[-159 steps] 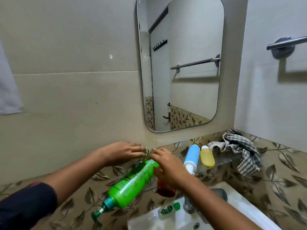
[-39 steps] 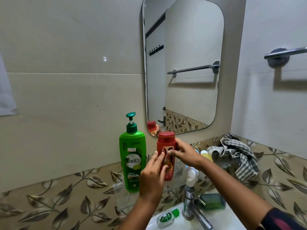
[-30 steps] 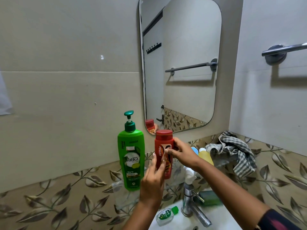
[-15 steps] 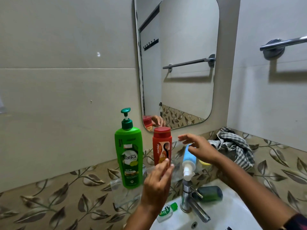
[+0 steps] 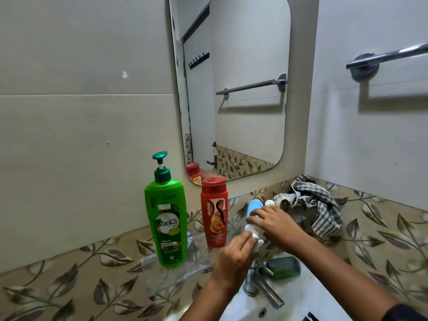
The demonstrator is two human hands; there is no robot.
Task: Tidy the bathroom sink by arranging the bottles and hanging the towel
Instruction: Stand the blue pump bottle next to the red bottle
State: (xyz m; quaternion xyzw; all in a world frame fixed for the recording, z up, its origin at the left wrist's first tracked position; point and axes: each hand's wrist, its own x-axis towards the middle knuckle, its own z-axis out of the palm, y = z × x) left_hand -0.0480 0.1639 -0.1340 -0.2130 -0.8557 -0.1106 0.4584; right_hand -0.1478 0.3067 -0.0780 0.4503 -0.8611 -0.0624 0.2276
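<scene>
A tall green pump bottle point(image 5: 168, 223) and a red bottle point(image 5: 214, 212) stand upright on the glass shelf point(image 5: 176, 272) below the mirror. To their right a blue bottle point(image 5: 253, 206) with a white cap lies tilted; my right hand point(image 5: 275, 224) is wrapped over its body and my left hand point(image 5: 236, 253) pinches its white cap end. Behind my right hand only the top of a small yellow bottle point(image 5: 269, 202) shows. A crumpled checked towel point(image 5: 312, 205) lies in the back right corner. A chrome towel rail point(image 5: 389, 55) is fixed high on the right wall.
Below my hands are the chrome tap point(image 5: 261, 286), the white sink point(image 5: 298, 306) and a dark green soap bar point(image 5: 282, 267) on its rim. The mirror point(image 5: 234, 89) hangs on the back wall. A leaf-patterned tile ledge point(image 5: 69, 286) runs behind the sink.
Both hands have left the red bottle, which now stands alone beside the green one. They have moved right and closed on the lying blue bottle.
</scene>
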